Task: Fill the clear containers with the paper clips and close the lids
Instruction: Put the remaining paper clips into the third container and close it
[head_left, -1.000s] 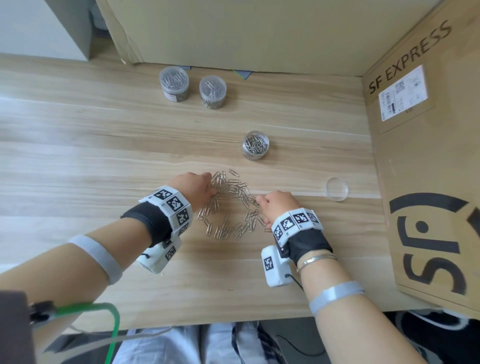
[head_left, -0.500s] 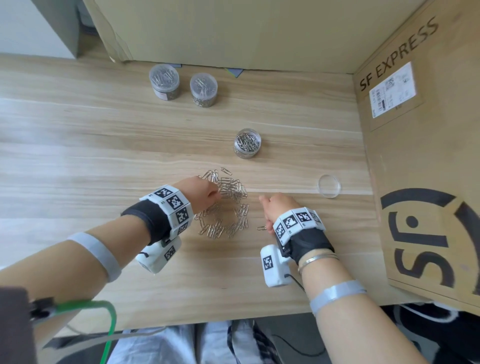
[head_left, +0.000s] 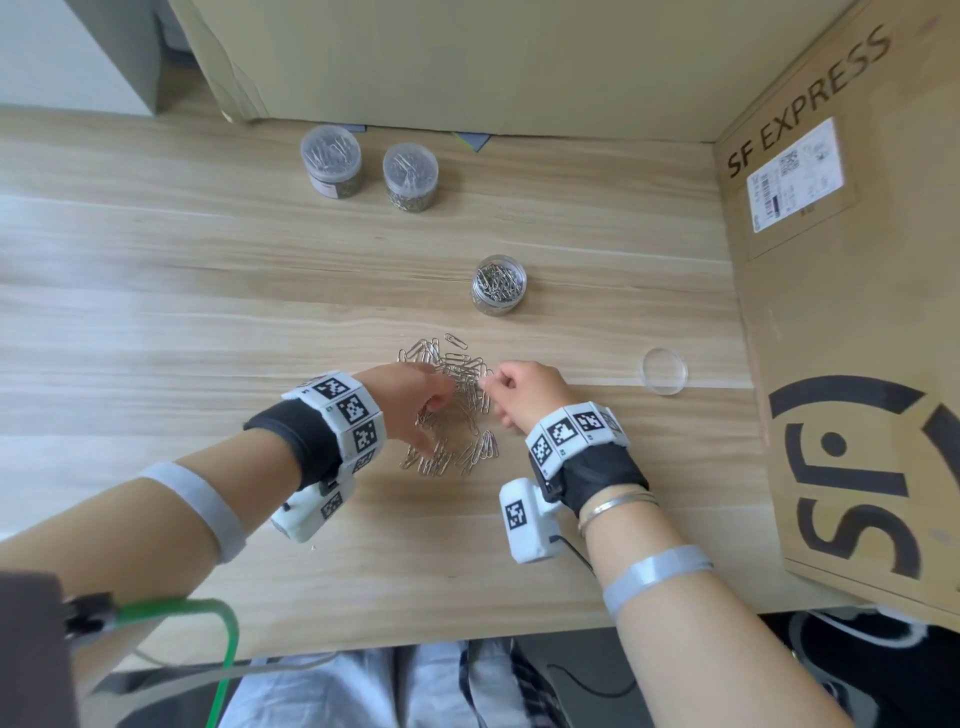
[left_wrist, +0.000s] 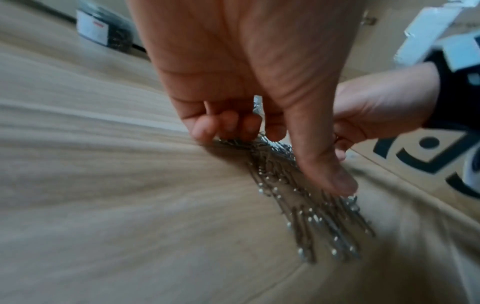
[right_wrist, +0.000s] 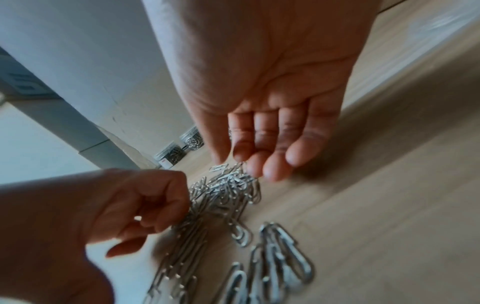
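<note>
1. The wooden table (head_left: 156, 291) carries everything; the landmark on it is the loose pile of paper clips (head_left: 457, 410) lying flat near the front middle
2. A big cardboard box (head_left: 852, 364) printed "SF EXPRESS" stands well to the right of the pile, and a plain cardboard panel (head_left: 467, 57) stands behind it at the table's back edge
3. The left hand (head_left: 410, 405) sits on the pile's left side; in the left wrist view its fingers (left_wrist: 226, 125) are curled down onto the clips and the thumb tip rests on them, grasping a bunch of clips
4. The right hand (head_left: 524, 389) sits on the pile's right side; in the right wrist view its fingers (right_wrist: 275, 152) are only loosely bent, tips at the pile's far edge, and I cannot tell whether it has hold of any clip
5. Two lidded containers, the back left container (head_left: 331, 161) and the back right container (head_left: 410, 175), stand side by side well behind the pile, both full of clips
6. The open container (head_left: 498, 284), lidless and nearly full of clips, stands just behind the pile, slightly to the right
7. The clear lid (head_left: 664, 370) lies flat to the right of the pile, between it and the box
</note>
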